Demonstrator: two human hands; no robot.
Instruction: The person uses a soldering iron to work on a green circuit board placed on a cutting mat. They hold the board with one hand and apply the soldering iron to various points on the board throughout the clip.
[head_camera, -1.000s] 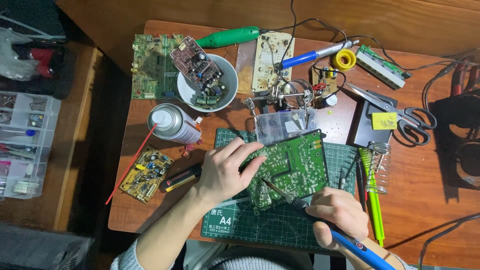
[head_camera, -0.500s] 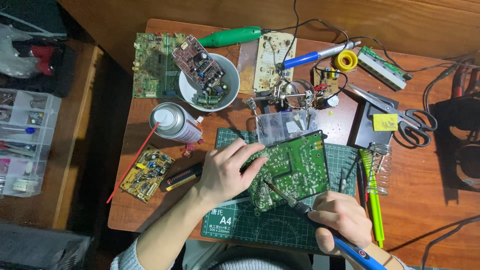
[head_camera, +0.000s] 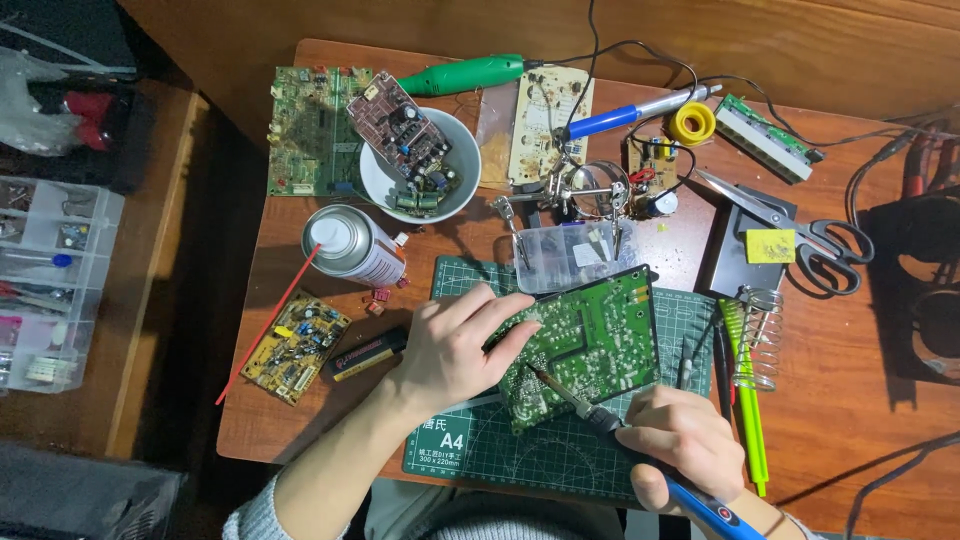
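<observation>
A green circuit board (head_camera: 600, 335) lies solder side up on the dark green cutting mat (head_camera: 560, 460). My left hand (head_camera: 455, 345) rests flat on the board's left edge and holds it down. My right hand (head_camera: 680, 445) grips a blue-handled soldering iron (head_camera: 600, 418) like a pen. Its metal tip touches the board's lower middle (head_camera: 533, 370). The iron's handle runs down to the right, out of the frame.
A spray can (head_camera: 350, 245) with a red straw lies left of the mat. A white bowl (head_camera: 465, 165) holds circuit boards. A small yellow board (head_camera: 295, 345) sits at the left. Helping-hands clamp (head_camera: 590, 190), scissors (head_camera: 800, 225), coil iron stand (head_camera: 760, 335), solder reel (head_camera: 692, 122) stand behind and right.
Both hands stay nearly still; the iron's tip keeps to about the same spot on the board.
</observation>
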